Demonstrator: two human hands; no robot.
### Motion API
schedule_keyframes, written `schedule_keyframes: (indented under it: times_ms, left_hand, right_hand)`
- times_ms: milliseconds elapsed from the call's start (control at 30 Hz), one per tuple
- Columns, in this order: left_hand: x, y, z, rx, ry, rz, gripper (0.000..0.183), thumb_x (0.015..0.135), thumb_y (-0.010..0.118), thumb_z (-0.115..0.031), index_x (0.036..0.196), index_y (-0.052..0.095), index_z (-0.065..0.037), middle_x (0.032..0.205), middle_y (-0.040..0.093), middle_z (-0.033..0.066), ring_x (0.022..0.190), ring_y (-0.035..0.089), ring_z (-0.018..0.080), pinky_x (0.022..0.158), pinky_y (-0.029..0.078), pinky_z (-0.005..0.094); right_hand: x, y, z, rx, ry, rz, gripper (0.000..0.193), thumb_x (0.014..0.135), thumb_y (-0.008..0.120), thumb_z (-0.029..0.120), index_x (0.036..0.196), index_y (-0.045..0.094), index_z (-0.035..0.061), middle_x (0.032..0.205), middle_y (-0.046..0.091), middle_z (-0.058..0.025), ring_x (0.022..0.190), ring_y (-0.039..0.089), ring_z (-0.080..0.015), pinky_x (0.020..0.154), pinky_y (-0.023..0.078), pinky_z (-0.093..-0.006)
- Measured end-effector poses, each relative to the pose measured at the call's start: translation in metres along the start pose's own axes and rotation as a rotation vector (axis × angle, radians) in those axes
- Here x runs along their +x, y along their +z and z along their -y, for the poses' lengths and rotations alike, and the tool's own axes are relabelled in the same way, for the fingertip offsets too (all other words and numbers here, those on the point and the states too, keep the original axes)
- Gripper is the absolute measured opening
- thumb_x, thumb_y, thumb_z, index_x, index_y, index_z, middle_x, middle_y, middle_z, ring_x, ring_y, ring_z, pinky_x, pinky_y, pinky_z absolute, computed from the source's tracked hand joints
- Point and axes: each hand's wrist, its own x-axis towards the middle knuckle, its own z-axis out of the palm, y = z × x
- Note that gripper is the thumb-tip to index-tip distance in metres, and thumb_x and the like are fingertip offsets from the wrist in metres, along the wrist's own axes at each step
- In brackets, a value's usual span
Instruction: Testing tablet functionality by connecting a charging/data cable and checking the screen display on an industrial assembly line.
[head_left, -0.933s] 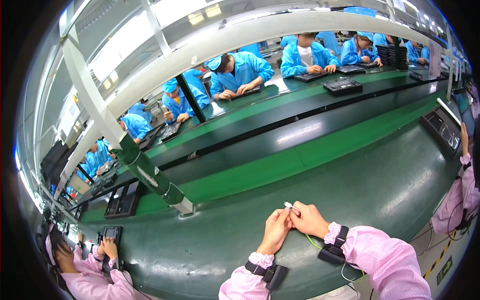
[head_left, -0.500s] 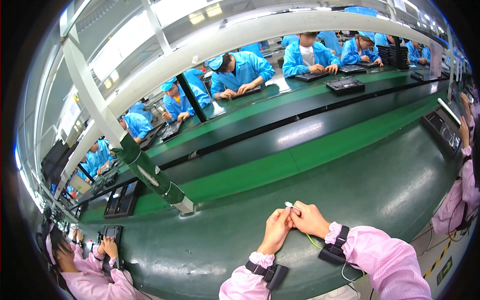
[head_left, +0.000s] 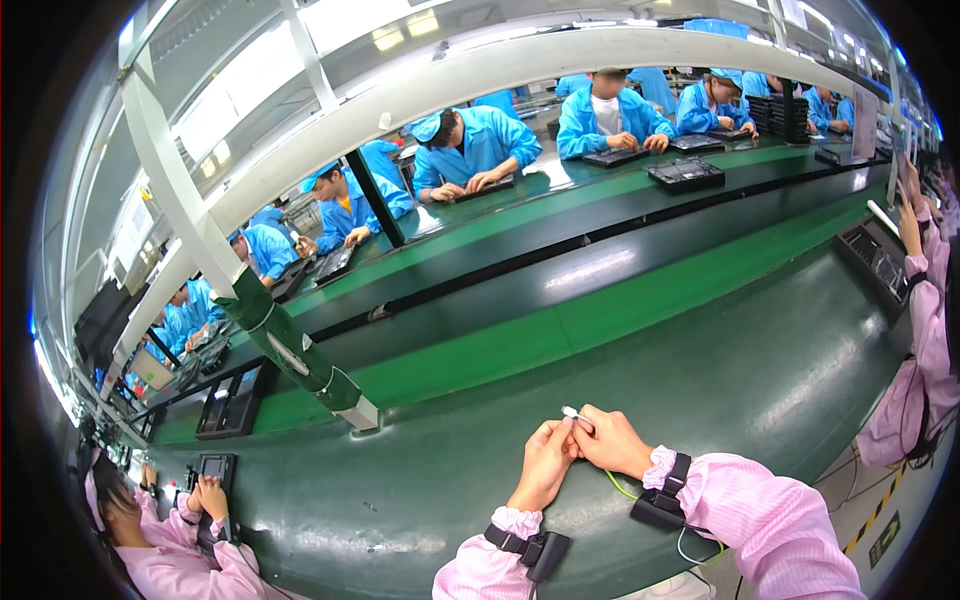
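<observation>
I see left hand [head_left: 543,465], right hand [head_left: 614,443] pinching small white plug [head_left: 570,411]; thin yellow-green cable [head_left: 619,486] beside right hand; glossy dark-green worktop [head_left: 420,490] below.

tbh the head cam is a wide fisheye up at head height, angled down and out across the green desk [head_left: 700,370], pretty near the hands [head_left: 614,442] low and right of centre, forearms [head_left: 755,500] rising from the bottom edge, workers in blue [head_left: 490,145] way farther off up top
</observation>
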Motion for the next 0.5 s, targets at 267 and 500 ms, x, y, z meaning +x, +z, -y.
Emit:
schedule_keyframes:
  times_ms: [267, 500]
  left_hand:
    - [0.0009, -0.0012, -0.0004, -0.015, -0.036, -0.006, 0.018, 0.094, 0.046, -0.017, 0.081, 0.048, -0.004, 0.076, 0.053, 0.0033, 0.063, 0.047, 0.0109, 0.066, 0.045, 0.0293]
    - [0.0016, -0.0023, 0.0008, -0.005, -0.008, 0.003, 0.019, 0.095, 0.046, -0.017, 0.08, 0.047, -0.005, 0.078, 0.053, 0.0036, 0.064, 0.046, 0.0105, 0.066, 0.044, 0.0285]
  right_hand:
    - [-0.0008, 0.0003, 0.0013, 0.033, -0.063, -0.017, 0.017, 0.083, 0.054, 0.014, 0.074, 0.049, 0.0003, 0.061, 0.06, -0.0149, 0.056, 0.062, -0.0289, 0.052, 0.047, -0.0363]
    - [0.0002, 0.003, -0.0012, 0.063, -0.041, -0.034, 0.018, 0.082, 0.056, 0.012, 0.072, 0.047, 0.0002, 0.058, 0.058, -0.0137, 0.051, 0.061, -0.0245, 0.047, 0.045, -0.033]
